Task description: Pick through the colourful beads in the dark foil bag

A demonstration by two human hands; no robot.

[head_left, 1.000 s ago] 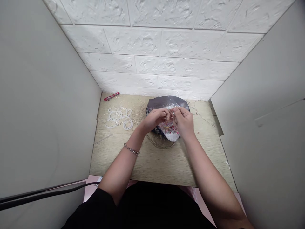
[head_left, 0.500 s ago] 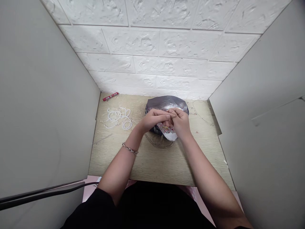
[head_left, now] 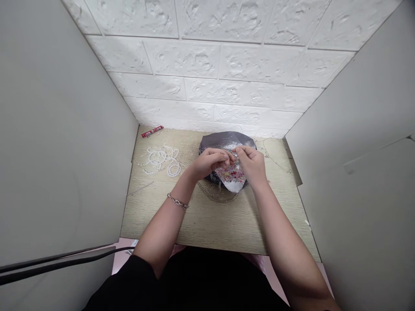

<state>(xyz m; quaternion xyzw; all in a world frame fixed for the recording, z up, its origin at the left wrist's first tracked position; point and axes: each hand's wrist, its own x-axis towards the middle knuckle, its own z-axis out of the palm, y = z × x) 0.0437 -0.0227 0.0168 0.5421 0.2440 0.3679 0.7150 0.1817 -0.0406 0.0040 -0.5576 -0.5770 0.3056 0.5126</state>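
Over a dark bag-like bundle with a shiny grey top (head_left: 227, 139), both of my hands are raised with the fingertips close together. My left hand (head_left: 212, 162) is closed with its fingers curled; whatever it pinches is too small to name. My right hand (head_left: 252, 164) pinches thumb against forefinger, and again I cannot make out what is between them. Below the hands lies a pale sheet (head_left: 234, 186) covered with small red, pink and white beads (head_left: 231, 173). A loop of fine beaded strand (head_left: 217, 198) rests on the table in front of the bundle.
White bead strands (head_left: 164, 160) lie coiled on the left of the wooden table (head_left: 207, 229). A red packet (head_left: 152, 131) is at the back left corner, and thin strands (head_left: 275, 157) lie at right. Grey panels flank the table; a white brick-patterned wall (head_left: 201, 60) stands behind.
My right hand has moved a little to the right, away from the left, so the fingertips are parted. More of the beads on the sheet now shows between my hands.
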